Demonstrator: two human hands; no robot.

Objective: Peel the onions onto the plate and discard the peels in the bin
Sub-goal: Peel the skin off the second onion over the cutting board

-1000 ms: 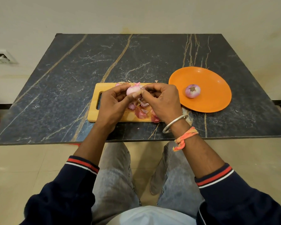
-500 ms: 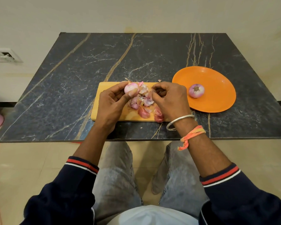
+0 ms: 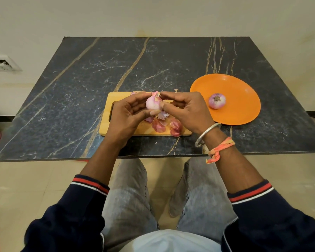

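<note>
My left hand (image 3: 127,115) grips a pale pink onion (image 3: 153,104) between thumb and fingers, just above the wooden cutting board (image 3: 116,129). My right hand (image 3: 187,110) meets it from the right, forefinger and thumb pinching at the onion's skin. Loose reddish peels (image 3: 163,124) lie on the board under and in front of my hands. A second, peeled onion (image 3: 217,100) sits on the orange plate (image 3: 244,99) to the right. No bin is in view.
The board and plate rest on a dark marble table (image 3: 98,73) against a cream wall. A wall socket (image 3: 2,63) is at far left. My knees are below the table's front edge, over a tiled floor.
My right hand, which had drawn away to the right half a second ago, has come back to the onion. The left hand still holds the onion, now turned slightly.
</note>
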